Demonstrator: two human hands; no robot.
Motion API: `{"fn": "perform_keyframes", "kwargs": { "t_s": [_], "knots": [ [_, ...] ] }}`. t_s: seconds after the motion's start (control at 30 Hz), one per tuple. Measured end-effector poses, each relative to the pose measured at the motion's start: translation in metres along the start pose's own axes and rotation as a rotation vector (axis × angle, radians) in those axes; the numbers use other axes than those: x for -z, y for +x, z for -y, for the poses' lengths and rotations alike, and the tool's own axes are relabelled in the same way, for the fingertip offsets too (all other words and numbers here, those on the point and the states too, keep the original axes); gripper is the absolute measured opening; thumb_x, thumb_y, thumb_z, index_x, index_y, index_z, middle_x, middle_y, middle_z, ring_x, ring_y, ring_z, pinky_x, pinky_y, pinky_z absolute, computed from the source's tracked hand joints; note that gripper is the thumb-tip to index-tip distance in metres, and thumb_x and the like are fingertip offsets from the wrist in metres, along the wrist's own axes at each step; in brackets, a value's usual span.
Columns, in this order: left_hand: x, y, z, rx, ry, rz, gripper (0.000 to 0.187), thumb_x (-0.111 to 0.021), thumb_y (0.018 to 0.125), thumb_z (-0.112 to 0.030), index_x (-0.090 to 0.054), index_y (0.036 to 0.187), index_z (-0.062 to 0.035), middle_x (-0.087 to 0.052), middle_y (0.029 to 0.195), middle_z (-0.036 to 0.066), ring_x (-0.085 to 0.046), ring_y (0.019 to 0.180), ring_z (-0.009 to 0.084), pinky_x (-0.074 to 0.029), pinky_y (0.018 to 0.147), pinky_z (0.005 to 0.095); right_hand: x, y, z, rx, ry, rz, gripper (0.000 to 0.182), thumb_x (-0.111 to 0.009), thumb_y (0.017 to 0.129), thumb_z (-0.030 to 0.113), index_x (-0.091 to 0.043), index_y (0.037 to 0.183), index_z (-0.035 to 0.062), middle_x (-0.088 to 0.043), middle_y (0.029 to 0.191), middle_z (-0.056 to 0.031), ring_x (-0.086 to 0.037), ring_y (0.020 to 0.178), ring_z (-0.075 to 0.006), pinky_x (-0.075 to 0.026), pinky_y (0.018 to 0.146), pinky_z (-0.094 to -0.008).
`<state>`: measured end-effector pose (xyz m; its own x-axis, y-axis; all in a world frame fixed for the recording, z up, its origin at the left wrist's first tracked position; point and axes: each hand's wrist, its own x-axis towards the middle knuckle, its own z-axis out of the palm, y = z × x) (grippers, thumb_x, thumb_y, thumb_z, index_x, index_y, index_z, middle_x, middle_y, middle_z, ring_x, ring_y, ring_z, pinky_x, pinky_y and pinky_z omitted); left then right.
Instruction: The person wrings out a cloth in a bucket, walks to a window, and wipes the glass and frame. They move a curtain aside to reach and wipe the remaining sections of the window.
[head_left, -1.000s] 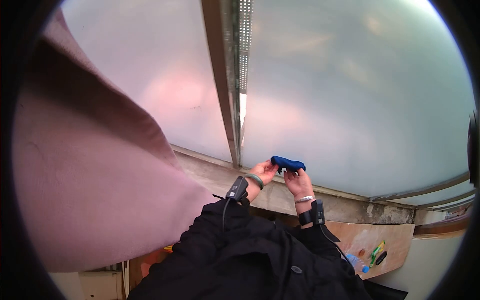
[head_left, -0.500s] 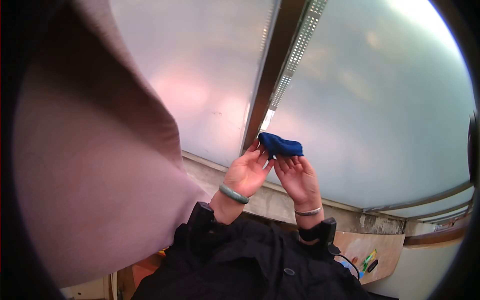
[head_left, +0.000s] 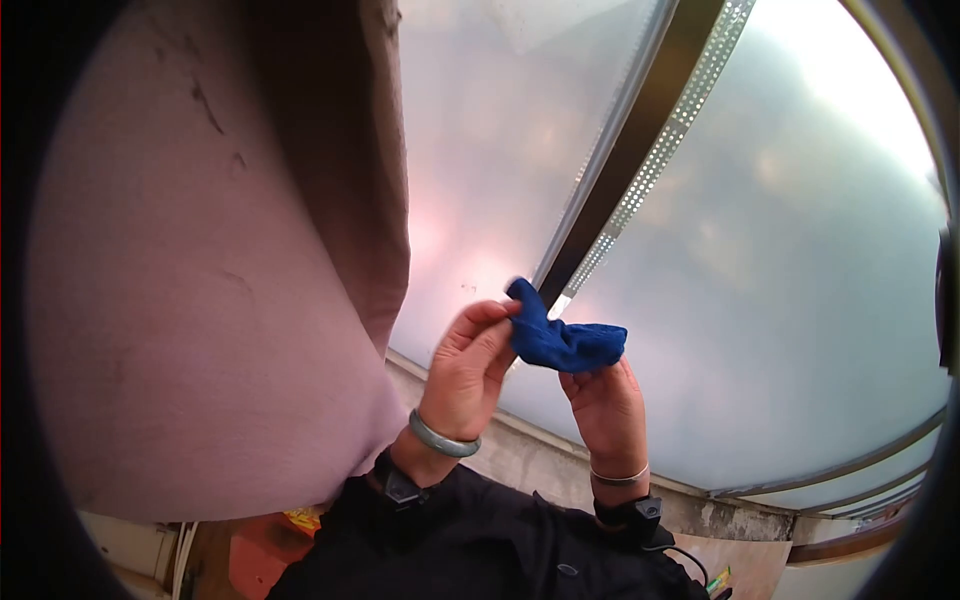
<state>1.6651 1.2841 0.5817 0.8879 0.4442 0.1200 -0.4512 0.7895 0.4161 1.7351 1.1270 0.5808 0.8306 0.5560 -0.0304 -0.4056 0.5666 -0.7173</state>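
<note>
A small, crumpled piece of dark blue cloth (head_left: pixel 568 345) is held up in front of the frosted window, stretched between both hands. My left hand (head_left: pixel 468 370), with a grey-green bangle at its wrist, pinches the cloth's left end between thumb and fingers. The cloth's upper left corner sticks up above that grip. My right hand (head_left: pixel 607 415), wearing a thin silver bracelet, grips the right end from below; its fingertips are partly hidden behind the fabric. Black devices are strapped around both forearms.
A large pinkish fabric (head_left: pixel 200 330) hangs close on the left. Ahead, frosted panes (head_left: pixel 780 270) meet at a dark frame with a perforated strip (head_left: pixel 650 170). Below runs a worn ledge (head_left: pixel 520 450). A red object (head_left: pixel 262 555) stands lower left, a wooden board (head_left: pixel 750 562) lower right.
The left hand has turned from palm-up beneath the cloth to pinching its end. The cloth is now pulled out wider, with one corner raised. The view has shifted, bringing more hanging fabric in.
</note>
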Motion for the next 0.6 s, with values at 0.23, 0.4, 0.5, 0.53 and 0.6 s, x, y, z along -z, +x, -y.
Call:
{"fn": "perform_keyframes", "kwargs": {
  "t_s": [0.23, 0.4, 0.5, 0.53, 0.6],
  "knots": [
    [-0.096, 0.047, -0.047, -0.607, 0.293, 0.305, 0.021, -0.047, 0.093, 0.002, -0.051, 0.113, -0.0006, -0.053, 0.124, 0.013, -0.055, 0.105, 0.0124, -0.043, 0.094, 0.0248, -0.08, 0.025, 0.045, 0.34, -0.249, 0.244, 0.036, -0.044, 0.097, 0.015, -0.043, 0.129, -0.0008, -0.055, 0.122, -0.013, -0.055, 0.114, -0.0241, -0.042, 0.1, -0.0401],
    [-0.17, 0.072, -0.067, -0.845, 0.609, 0.485, 0.031, -0.045, 0.095, -0.005, -0.046, 0.125, 0.0012, -0.05, 0.129, 0.013, -0.052, 0.11, 0.0125, -0.042, 0.095, 0.0254, -0.14, 0.03, 0.09, 0.674, -0.489, 0.383, 0.04, -0.041, 0.097, 0.011, -0.036, 0.134, -0.0044, -0.049, 0.13, -0.0142, -0.05, 0.119, -0.0225, -0.038, 0.102, -0.0392],
    [-0.2, 0.09, -0.081, -0.997, 0.724, 0.561, 0.034, -0.046, 0.095, -0.005, -0.045, 0.128, 0.0022, -0.052, 0.126, 0.011, -0.052, 0.109, 0.0111, -0.042, 0.094, 0.024, -0.167, 0.04, 0.123, 0.79, -0.559, 0.441, 0.039, -0.04, 0.097, 0.011, -0.037, 0.133, -0.0045, -0.049, 0.129, -0.012, -0.05, 0.117, -0.0194, -0.038, 0.101, -0.0373],
    [-0.209, 0.097, -0.086, -1.076, 0.776, 0.568, 0.035, -0.047, 0.094, -0.004, -0.045, 0.128, 0.0024, -0.053, 0.124, 0.01, -0.052, 0.108, 0.0105, -0.042, 0.093, 0.0236, -0.176, 0.044, 0.133, 0.831, -0.573, 0.454, 0.038, -0.041, 0.097, 0.011, -0.038, 0.132, -0.0043, -0.049, 0.127, -0.0112, -0.05, 0.115, -0.0186, -0.039, 0.1, -0.0368],
    [-0.217, 0.091, -0.107, -1.092, 0.695, 0.55, 0.032, -0.053, 0.09, -0.006, -0.05, 0.12, 0.0023, -0.058, 0.117, 0.015, -0.056, 0.106, 0.02, -0.043, 0.092, 0.0293, -0.201, 0.038, 0.131, 0.952, -0.659, 0.456, 0.036, -0.042, 0.098, 0.013, -0.04, 0.13, -0.0032, -0.051, 0.124, -0.0089, -0.052, 0.111, -0.0157, -0.041, 0.097, -0.0337]
  ]
}}
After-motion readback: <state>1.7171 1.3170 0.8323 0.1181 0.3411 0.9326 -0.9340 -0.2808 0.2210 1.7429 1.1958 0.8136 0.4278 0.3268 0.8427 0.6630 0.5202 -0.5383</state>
